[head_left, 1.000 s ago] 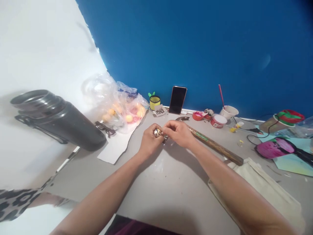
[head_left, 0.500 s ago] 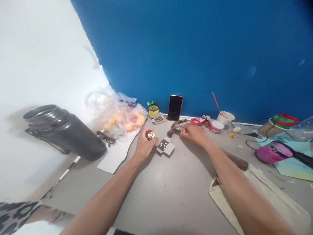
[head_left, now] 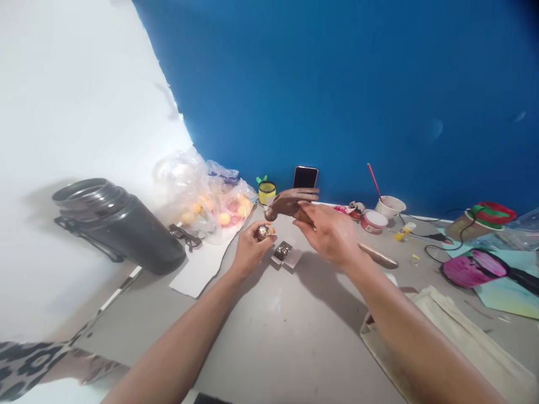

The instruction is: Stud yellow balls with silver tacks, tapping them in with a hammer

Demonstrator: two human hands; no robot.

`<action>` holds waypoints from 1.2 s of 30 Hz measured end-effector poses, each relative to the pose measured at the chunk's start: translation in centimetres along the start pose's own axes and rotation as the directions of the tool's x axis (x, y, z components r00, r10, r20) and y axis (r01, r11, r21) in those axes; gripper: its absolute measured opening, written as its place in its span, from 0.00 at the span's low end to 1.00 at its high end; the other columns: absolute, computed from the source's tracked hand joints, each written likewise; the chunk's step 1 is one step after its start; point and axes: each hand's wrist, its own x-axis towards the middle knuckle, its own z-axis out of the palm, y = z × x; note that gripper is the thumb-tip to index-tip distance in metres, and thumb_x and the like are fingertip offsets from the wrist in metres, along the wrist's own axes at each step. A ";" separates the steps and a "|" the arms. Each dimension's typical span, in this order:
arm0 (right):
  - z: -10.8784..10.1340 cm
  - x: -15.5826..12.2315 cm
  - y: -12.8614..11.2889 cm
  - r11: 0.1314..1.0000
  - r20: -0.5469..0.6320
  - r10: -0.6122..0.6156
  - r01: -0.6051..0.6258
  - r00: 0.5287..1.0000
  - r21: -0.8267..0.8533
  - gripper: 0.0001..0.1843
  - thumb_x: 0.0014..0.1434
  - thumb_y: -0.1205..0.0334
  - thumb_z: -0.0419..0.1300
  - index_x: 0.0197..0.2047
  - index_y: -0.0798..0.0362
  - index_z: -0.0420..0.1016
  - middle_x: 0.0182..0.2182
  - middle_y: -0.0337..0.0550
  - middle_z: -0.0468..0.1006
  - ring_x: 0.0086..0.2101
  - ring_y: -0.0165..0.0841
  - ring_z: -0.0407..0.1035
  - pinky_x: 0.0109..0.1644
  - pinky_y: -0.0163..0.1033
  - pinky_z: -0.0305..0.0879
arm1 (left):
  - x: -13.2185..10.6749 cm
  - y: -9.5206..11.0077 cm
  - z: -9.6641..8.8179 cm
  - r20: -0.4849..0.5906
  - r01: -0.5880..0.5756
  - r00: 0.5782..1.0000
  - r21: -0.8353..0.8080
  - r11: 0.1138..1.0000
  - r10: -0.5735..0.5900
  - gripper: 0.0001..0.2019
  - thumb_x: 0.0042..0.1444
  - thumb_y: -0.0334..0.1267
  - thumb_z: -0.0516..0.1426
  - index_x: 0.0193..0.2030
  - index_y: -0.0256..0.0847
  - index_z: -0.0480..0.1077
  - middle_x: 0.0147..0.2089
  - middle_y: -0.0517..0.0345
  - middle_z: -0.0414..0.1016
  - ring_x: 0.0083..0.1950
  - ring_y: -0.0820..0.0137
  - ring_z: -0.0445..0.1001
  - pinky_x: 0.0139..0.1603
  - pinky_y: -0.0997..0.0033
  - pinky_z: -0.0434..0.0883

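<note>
My left hand (head_left: 249, 249) is closed around a small round ball (head_left: 265, 232), part yellow, part covered with shiny metal heads. The fingers hide much of it. A claw hammer (head_left: 290, 203) is gripped by my right hand (head_left: 330, 233). Its head hangs in the air just above and behind the ball, apart from it as far as I can see, and the wooden handle runs back to the right under my wrist. Between and below my hands, an open small white box (head_left: 292, 258) on the table holds many shiny metal tacks (head_left: 283, 250).
At the left, a dark flask (head_left: 122, 224) stands beside glasses (head_left: 186, 237) and a clear bag (head_left: 210, 205) of yellow-orange balls. A phone (head_left: 305, 177) leans on the blue wall. To the right are a white cup (head_left: 390, 206), a pink-lidded jar (head_left: 374, 222) and a cloth bag (head_left: 458, 331).
My right hand has lifted the hammer off the table and brought its head leftward over the ball. The left hand, still around the ball, has shifted slightly right.
</note>
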 end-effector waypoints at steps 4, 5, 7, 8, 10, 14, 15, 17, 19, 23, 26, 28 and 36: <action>-0.4 0.1 0.5 1.000 -0.038 -0.019 0.019 0.999 0.000 0.22 0.70 0.52 0.54 0.62 0.52 0.72 0.48 0.54 0.82 0.47 0.44 0.73 0.44 0.41 0.62 | 0.2 -0.3 0.0 -0.034 -0.003 0.999 -0.002 1.000 0.003 0.17 0.44 0.38 0.65 0.43 0.38 0.77 0.32 0.60 0.76 0.26 0.76 0.63 0.26 0.74 0.61; -0.3 0.1 0.5 0.999 -0.007 -0.044 0.044 0.999 0.000 0.21 0.70 0.53 0.55 0.62 0.52 0.72 0.48 0.53 0.82 0.47 0.43 0.73 0.44 0.41 0.62 | 0.3 -0.3 0.0 -0.037 -0.004 0.999 0.016 1.000 0.005 0.15 0.44 0.38 0.65 0.41 0.38 0.77 0.30 0.61 0.74 0.25 0.75 0.63 0.26 0.74 0.61; -0.2 0.1 0.4 0.997 0.057 -0.076 0.076 0.995 0.000 0.20 0.69 0.54 0.56 0.61 0.50 0.73 0.47 0.51 0.82 0.46 0.43 0.73 0.42 0.40 0.61 | 0.3 -0.5 0.0 -0.031 -0.007 0.999 0.048 0.999 0.009 0.12 0.45 0.38 0.64 0.38 0.38 0.77 0.27 0.62 0.71 0.25 0.75 0.62 0.25 0.74 0.60; -0.2 0.1 0.3 0.997 0.072 -0.073 0.073 0.995 0.002 0.19 0.69 0.55 0.57 0.60 0.49 0.73 0.46 0.50 0.82 0.46 0.42 0.73 0.41 0.39 0.60 | 0.3 -0.5 0.1 -0.027 -0.008 1.000 0.055 0.998 0.010 0.12 0.46 0.38 0.64 0.38 0.38 0.78 0.26 0.62 0.70 0.24 0.76 0.61 0.25 0.74 0.60; -0.5 0.2 0.3 1.000 0.067 -0.027 0.025 0.997 0.018 0.18 0.68 0.55 0.57 0.59 0.48 0.73 0.46 0.49 0.82 0.46 0.41 0.73 0.40 0.39 0.59 | 0.2 -0.5 0.1 -0.018 -0.005 1.000 0.049 0.999 0.006 0.14 0.46 0.37 0.63 0.42 0.38 0.77 0.27 0.61 0.72 0.24 0.76 0.62 0.25 0.74 0.60; -1.3 0.9 1.5 0.985 0.168 0.147 -0.160 0.975 0.067 0.10 0.65 0.57 0.59 0.46 0.50 0.77 0.43 0.48 0.82 0.42 0.39 0.73 0.38 0.37 0.58 | 0.3 -0.6 0.2 0.000 0.044 0.999 -0.059 0.997 -0.044 0.22 0.46 0.37 0.64 0.51 0.39 0.72 0.35 0.57 0.80 0.24 0.77 0.64 0.25 0.74 0.62; -1.1 1.1 2.1 0.974 0.225 0.200 -0.219 0.954 0.061 0.09 0.64 0.57 0.60 0.44 0.51 0.77 0.43 0.48 0.82 0.41 0.39 0.73 0.38 0.37 0.57 | 0.4 -0.6 0.2 0.005 0.054 0.999 -0.094 0.994 -0.054 0.23 0.46 0.37 0.64 0.52 0.39 0.70 0.38 0.55 0.80 0.24 0.77 0.64 0.26 0.74 0.63; -0.2 1.4 3.4 0.945 0.314 0.305 -0.327 0.899 0.019 0.11 0.62 0.57 0.60 0.45 0.52 0.76 0.42 0.49 0.82 0.40 0.40 0.74 0.37 0.37 0.58 | 0.5 -0.7 0.1 0.009 0.061 0.998 -0.160 0.985 -0.060 0.23 0.44 0.35 0.64 0.50 0.40 0.70 0.43 0.54 0.80 0.25 0.78 0.66 0.27 0.74 0.64; 1.2 1.5 4.7 0.924 0.361 0.368 -0.382 0.857 -0.035 0.14 0.61 0.56 0.60 0.47 0.52 0.77 0.43 0.51 0.82 0.42 0.42 0.75 0.38 0.38 0.60 | 0.7 -0.7 -0.1 0.017 0.067 0.998 -0.230 0.971 -0.065 0.22 0.43 0.34 0.64 0.48 0.40 0.71 0.45 0.55 0.78 0.27 0.78 0.68 0.28 0.75 0.65; 3.1 1.2 6.2 0.915 0.451 0.393 -0.391 0.801 -0.104 0.14 0.60 0.57 0.59 0.46 0.52 0.79 0.44 0.52 0.82 0.44 0.45 0.76 0.40 0.40 0.64 | 1.1 -0.7 -0.4 0.055 0.109 0.994 -0.439 0.892 -0.094 0.20 0.47 0.39 0.63 0.48 0.39 0.71 0.40 0.57 0.75 0.29 0.76 0.70 0.29 0.74 0.66; 3.3 1.0 6.1 0.911 0.487 0.406 -0.386 0.773 -0.145 0.14 0.61 0.55 0.59 0.44 0.52 0.81 0.43 0.53 0.82 0.44 0.45 0.76 0.41 0.41 0.66 | 1.4 -0.9 -0.4 0.069 0.134 0.991 -0.505 0.852 -0.114 0.20 0.50 0.42 0.62 0.49 0.38 0.69 0.39 0.56 0.74 0.28 0.75 0.71 0.27 0.73 0.67; 3.1 1.0 5.7 0.917 0.461 0.399 -0.348 0.793 -0.195 0.14 0.60 0.55 0.61 0.45 0.53 0.82 0.46 0.56 0.81 0.48 0.46 0.74 0.42 0.41 0.67 | 1.5 -1.1 -0.3 0.075 0.146 0.989 -0.503 0.852 -0.125 0.21 0.51 0.44 0.62 0.49 0.38 0.69 0.39 0.55 0.75 0.27 0.75 0.71 0.27 0.73 0.67; 2.6 0.6 0.3 0.995 0.283 0.091 -0.078 0.955 -0.056 0.13 0.67 0.56 0.56 0.42 0.48 0.82 0.46 0.49 0.82 0.50 0.42 0.71 0.46 0.40 0.65 | 1.2 -1.4 0.3 -0.022 0.085 0.995 -0.342 0.936 -0.098 0.18 0.57 0.51 0.58 0.44 0.37 0.71 0.35 0.55 0.76 0.23 0.77 0.66 0.22 0.76 0.61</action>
